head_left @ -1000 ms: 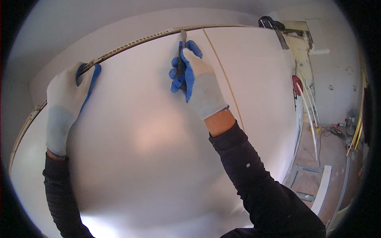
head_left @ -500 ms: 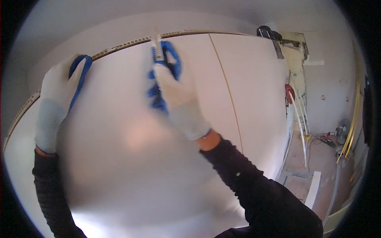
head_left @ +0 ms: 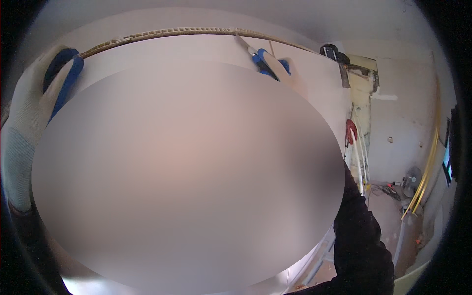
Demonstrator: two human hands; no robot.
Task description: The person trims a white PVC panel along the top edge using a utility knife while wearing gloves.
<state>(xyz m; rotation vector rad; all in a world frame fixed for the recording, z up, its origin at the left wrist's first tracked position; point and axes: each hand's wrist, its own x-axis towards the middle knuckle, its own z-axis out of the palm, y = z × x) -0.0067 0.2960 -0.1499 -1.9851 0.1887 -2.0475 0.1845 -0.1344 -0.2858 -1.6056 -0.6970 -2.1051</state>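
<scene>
A large white panel point(head_left: 162, 50) with a hollow, ribbed core along its top edge fills the space before me. My left hand point(head_left: 37, 93), in a white and blue glove, grips that edge at the far left, thumb in front and fingers over the top. My right hand point(head_left: 280, 69), gloved alike, is closed around a utility knife point(head_left: 254, 54). The blade points up and left, its tip at or very near the top edge. A large blurred oval hides the middle of the panel and most of my right wrist and forearm.
A thin tan line point(head_left: 271, 47) runs down the panel beside the knife. On the right are white strips point(head_left: 358, 157), a red object point(head_left: 351, 132), long yellow strips point(head_left: 427, 172) against the wall, and a fan point(head_left: 412, 179) with cables and tools on the floor.
My right hand has moved right along the top edge with the knife, which now tilts left. My view has shifted, and my left hand appears farther left, still on the edge.
</scene>
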